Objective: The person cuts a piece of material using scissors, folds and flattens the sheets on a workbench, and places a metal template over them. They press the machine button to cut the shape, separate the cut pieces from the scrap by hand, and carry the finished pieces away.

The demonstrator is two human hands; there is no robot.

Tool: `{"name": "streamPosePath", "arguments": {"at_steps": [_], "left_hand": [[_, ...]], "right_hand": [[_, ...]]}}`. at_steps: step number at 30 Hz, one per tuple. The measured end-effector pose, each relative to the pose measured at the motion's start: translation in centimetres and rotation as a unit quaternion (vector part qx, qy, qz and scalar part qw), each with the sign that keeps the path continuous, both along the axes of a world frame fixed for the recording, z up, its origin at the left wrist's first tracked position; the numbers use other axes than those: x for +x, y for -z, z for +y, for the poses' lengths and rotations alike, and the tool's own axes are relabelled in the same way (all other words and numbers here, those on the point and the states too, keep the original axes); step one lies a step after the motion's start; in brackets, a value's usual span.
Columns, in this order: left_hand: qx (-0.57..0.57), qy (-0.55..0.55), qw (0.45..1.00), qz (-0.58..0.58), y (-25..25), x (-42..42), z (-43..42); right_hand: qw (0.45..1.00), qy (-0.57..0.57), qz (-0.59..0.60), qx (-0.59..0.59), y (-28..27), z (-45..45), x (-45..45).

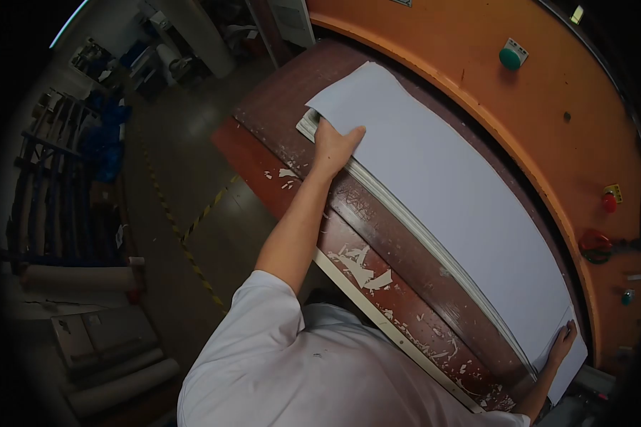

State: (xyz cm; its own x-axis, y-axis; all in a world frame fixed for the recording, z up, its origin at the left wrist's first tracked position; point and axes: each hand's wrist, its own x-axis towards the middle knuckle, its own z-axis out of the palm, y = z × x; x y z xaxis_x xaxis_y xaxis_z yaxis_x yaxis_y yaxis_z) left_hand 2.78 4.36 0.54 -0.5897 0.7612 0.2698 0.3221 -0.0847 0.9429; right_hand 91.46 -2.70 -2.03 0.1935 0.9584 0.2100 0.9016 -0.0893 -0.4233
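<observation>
Head view: best to steady with right hand [564, 343] loosely curled at the white sheet's [449, 178] end, exact grip impossible to tell, and left hand [338, 146] closed on its edge, thumb above; tension evenly, avoiding creases. Lies between both hands, atop a layered stack [406, 218], with an orange panel [466, 53] beyond them.

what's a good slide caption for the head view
Left grip and right grip on a long white sheet near opposite ends, a layered stack beneath, orange panel beyond.
</observation>
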Motion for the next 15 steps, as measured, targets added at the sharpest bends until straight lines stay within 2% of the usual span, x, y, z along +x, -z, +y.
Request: {"name": "streamPosePath", "arguments": {"at_steps": [1,2,3,5,8,10,11,14,15], "left_hand": [[-0.018,-0.027,0.994,-0.103,-0.2,-0.3,-0.1],[0.067,-0.003,0.964,-0.258,-0.2,-2.2,0.6],[0.048,-0.016,0.927,-0.373,-0.3,-4.1,0.6],[-0.044,0.016,0.909,-0.415,-0.6,-6.9,0.8],[-0.19,0.032,0.959,-0.208,-3.3,-7.3,0.8],[-0.204,0.005,0.979,0.015,-3.2,-7.2,0.7],[-0.207,-0.008,0.97,0.127,-3.0,-7.0,0.6],[-0.135,-0.087,0.946,0.282,-0.4,-5.9,0.4],[-0.146,-0.088,0.942,0.29,-0.7,-5.5,0.4]], "right_hand": [[1.0,0.009,-0.001,-0.006,-0.1,-0.2,0.1],[1.0,0.018,0.002,-0.005,-0.1,-0.1,-0.2],[0.999,0.031,-0.007,-0.014,-0.2,0.0,-0.4],[0.997,0.057,-0.024,-0.034,-0.5,0.1,-0.7],[0.997,0.065,0.0,-0.046,-0.6,0.4,-0.8],[0.996,0.071,-0.021,-0.046,-0.9,0.3,-1.3],[0.996,0.074,-0.032,-0.048,-1.0,0.3,-1.5],[0.994,0.083,-0.06,-0.049,-0.2,0.5,-0.7],[0.995,0.083,-0.044,-0.04,0.2,0.3,-0.7]]}}
